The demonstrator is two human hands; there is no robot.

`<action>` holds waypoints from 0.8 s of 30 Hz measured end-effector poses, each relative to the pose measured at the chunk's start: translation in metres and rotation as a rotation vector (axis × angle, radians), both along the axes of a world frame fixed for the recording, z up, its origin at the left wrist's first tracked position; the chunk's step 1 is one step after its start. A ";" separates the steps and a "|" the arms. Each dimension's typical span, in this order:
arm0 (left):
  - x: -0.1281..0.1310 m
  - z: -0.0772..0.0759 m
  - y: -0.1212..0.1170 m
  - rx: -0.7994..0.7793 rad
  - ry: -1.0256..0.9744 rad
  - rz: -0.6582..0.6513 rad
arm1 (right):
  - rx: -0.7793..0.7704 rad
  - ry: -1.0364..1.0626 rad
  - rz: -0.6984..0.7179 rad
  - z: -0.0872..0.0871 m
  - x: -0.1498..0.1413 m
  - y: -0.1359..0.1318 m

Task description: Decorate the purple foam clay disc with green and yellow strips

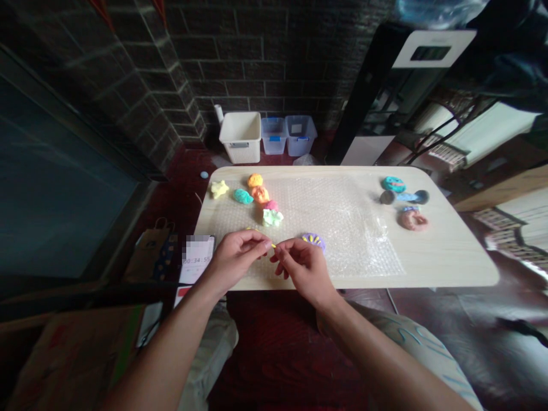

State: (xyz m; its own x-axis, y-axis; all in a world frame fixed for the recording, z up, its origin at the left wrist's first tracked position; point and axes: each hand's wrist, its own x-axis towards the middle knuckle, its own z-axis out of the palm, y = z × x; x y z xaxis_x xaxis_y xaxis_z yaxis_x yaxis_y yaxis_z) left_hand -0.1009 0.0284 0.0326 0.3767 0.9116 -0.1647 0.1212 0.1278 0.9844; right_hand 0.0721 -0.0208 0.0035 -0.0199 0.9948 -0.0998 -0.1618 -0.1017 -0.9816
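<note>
Over the near edge of the table, my left hand (243,252) pinches a thin yellow strip of what looks like modelling clay (273,246). Fingertips of my right hand (302,261) close on the strip's other end, so the two hands almost meet. Just behind my right hand lies a purple clay disc (315,238) with yellow petal-like pieces on it, partly hidden by the fingers. A bit of yellow shows behind my left hand, too covered to make out. Beyond the hands sit a pale green clay shape (272,217) and a pink lump (271,205).
Bubble wrap (329,200) covers much of the table (454,257). Orange (260,194), teal (243,196) and pale yellow (220,189) clay shapes lie at left. A dumbbell-shaped piece (405,197) sits at right between two clay rounds. A phone (197,260) shows a timer by the left edge.
</note>
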 end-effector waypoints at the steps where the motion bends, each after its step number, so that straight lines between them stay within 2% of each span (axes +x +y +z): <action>1: 0.000 -0.001 0.000 -0.002 0.000 -0.001 | -0.002 0.000 -0.002 0.000 0.000 0.000; 13: 0.001 0.003 -0.001 0.016 0.017 -0.016 | 0.001 -0.006 -0.004 0.001 0.001 0.000; 19: -0.003 -0.001 0.000 0.002 -0.015 0.045 | -0.006 0.011 -0.025 -0.003 0.002 0.000; 24: -0.008 -0.005 0.000 0.097 0.028 -0.033 | -0.010 0.015 -0.010 0.000 0.003 0.001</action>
